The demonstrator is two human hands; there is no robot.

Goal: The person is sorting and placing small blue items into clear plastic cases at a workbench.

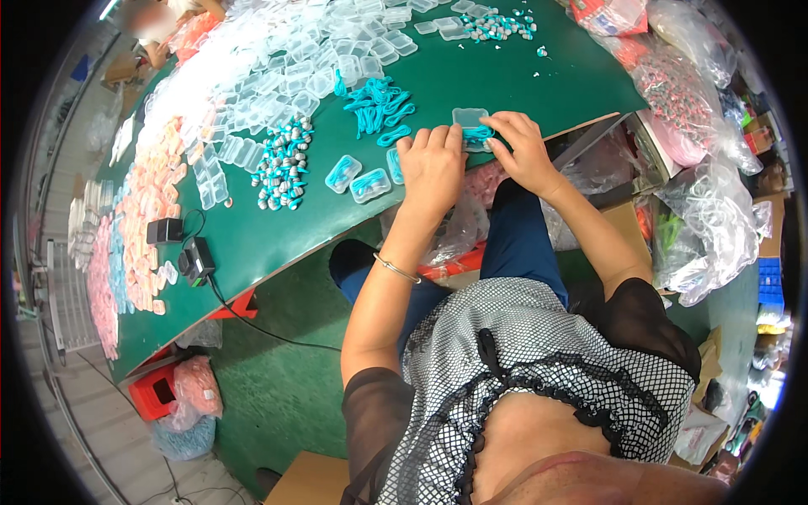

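Note:
At the table's near edge, a small clear plastic case (470, 116) stands with its lid up and a coiled turquoise cord (478, 133) in it. My left hand (433, 164) is closed at the case's left side, fingers bent and thumb hidden. From the right, my right hand (522, 153) pinches the cord between thumb and fingers at the case's right side. Partly under my left hand lies another filled case (394, 165). Two more closed cases with cords (369, 185) sit to its left. Just beyond, a pile of coiled turquoise cords (377, 108) lies on the green table.
Many empty clear cases (286, 71) are heaped at the far left. Small grey-and-turquoise earplugs (282, 164) lie in a pile nearer me, with more (501, 27) at the back. Black power adapters (196, 259) trail a cable off the table edge. Plastic bags (711, 227) crowd the right side.

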